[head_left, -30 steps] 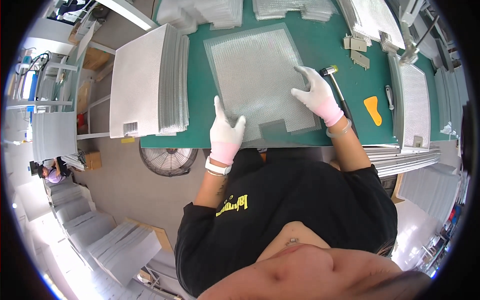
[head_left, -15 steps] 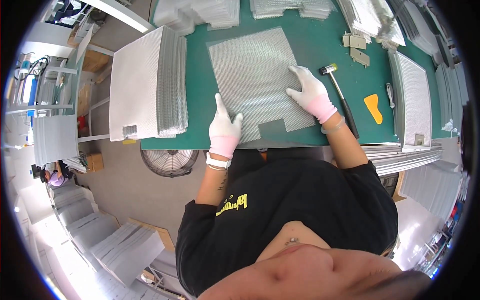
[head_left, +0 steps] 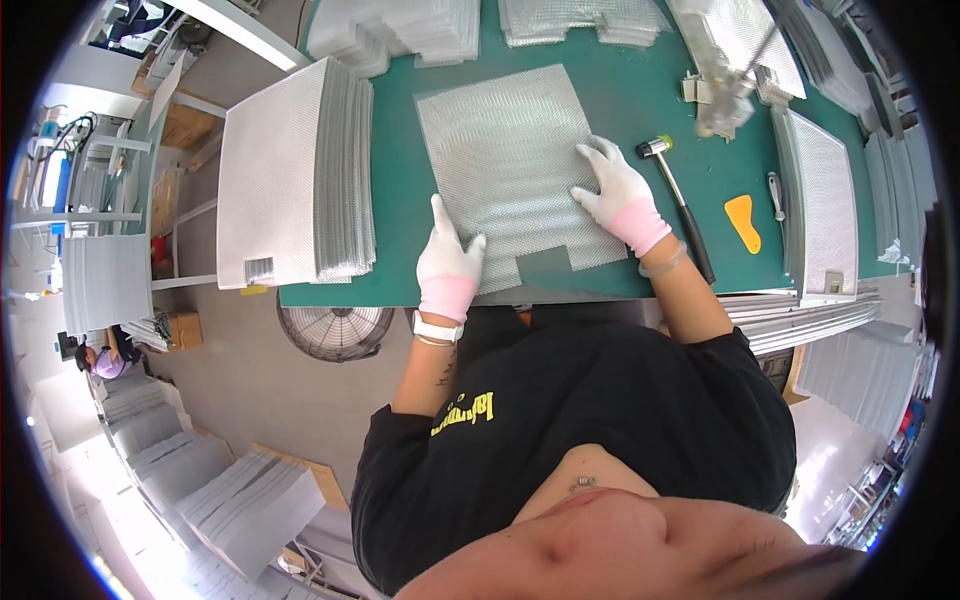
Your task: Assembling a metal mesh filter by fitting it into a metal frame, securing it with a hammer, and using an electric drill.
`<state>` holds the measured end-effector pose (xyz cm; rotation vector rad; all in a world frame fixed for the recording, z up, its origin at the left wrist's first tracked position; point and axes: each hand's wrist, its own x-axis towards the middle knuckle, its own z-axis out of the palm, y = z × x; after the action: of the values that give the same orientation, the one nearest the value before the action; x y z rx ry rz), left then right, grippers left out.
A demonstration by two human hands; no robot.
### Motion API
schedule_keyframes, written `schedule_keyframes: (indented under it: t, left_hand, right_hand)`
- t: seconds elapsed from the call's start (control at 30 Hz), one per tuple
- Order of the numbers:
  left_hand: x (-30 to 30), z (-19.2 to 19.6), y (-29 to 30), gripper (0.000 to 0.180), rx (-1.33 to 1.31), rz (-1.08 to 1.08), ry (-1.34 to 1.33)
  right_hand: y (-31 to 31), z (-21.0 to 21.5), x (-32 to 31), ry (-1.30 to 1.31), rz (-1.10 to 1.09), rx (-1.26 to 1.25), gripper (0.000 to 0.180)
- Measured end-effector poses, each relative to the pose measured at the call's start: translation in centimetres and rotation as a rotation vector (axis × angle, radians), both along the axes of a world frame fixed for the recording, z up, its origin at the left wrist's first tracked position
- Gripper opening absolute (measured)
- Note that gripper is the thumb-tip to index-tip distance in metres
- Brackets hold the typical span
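Observation:
A silvery mesh sheet [head_left: 505,160] with a rectangular notch in its near edge lies flat on the green table. My left hand [head_left: 450,252], in a white glove with a pink cuff, rests at its near left edge. The index finger points away along that edge, the thumb stands apart, and the other fingers are partly hidden. At the right edge my right hand [head_left: 616,190], gloved alike, touches the sheet with fingers and thumb spread. Just right of it lies a hammer [head_left: 682,205] with a black handle.
A thick stack of mesh panels [head_left: 270,170] stands left; more mesh stacks [head_left: 400,28] line the far side. Rightward lie a yellow scraper [head_left: 742,222], a screwdriver [head_left: 776,196] and a framed panel [head_left: 825,205]. A blurred object [head_left: 725,105] covers part of the beige pieces [head_left: 692,88].
A blurred object at the upper right has come lower, over the beige pieces. The view has shifted slightly. Both hands stay at the mesh sheet's edges.

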<state>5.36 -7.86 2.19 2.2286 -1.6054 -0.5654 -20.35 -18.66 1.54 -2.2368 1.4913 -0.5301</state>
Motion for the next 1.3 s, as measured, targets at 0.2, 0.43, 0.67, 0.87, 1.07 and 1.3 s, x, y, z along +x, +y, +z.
schedule_keyframes:
  t: [0.2, 0.43, 0.67, 0.87, 1.07, 1.3]
  left_hand:
    - [-0.1, 0.4, -0.2, 0.094, 0.026, 0.009, 0.006]
    - [0.8, 3.4, -1.2, 0.092, 0.218, 0.125, -0.121]
    - [2.7, 0.5, -2.2, 0.068, -0.034, -0.405, -0.276]
    - [0.7, 1.6, -1.1, 0.078, -0.278, -0.281, -0.344]
    - [0.0, 0.8, 0.6, 0.085, -0.647, -0.186, -0.217]
    - [-1.3, 1.4, -0.7, 0.086, -0.665, -0.281, 0.006]
  right_hand:
    - [0.1, 0.6, 0.3, 0.031, -0.033, 0.041, 0.061]
    - [-3.6, 4.1, -1.3, 0.217, 0.09, -0.109, 0.042]
    - [-28.9, 5.6, -7.6, 0.202, -0.643, -0.108, 0.059]
    - [-31.8, 5.6, -6.0, 0.746, -0.38, -0.154, 0.062]
    - [-30.6, 9.8, -5.3, -0.202, -0.203, -0.6, 0.048]
    - [-39.5, -0.8, -14.2, 0.446, -0.501, -0.382, 0.044]
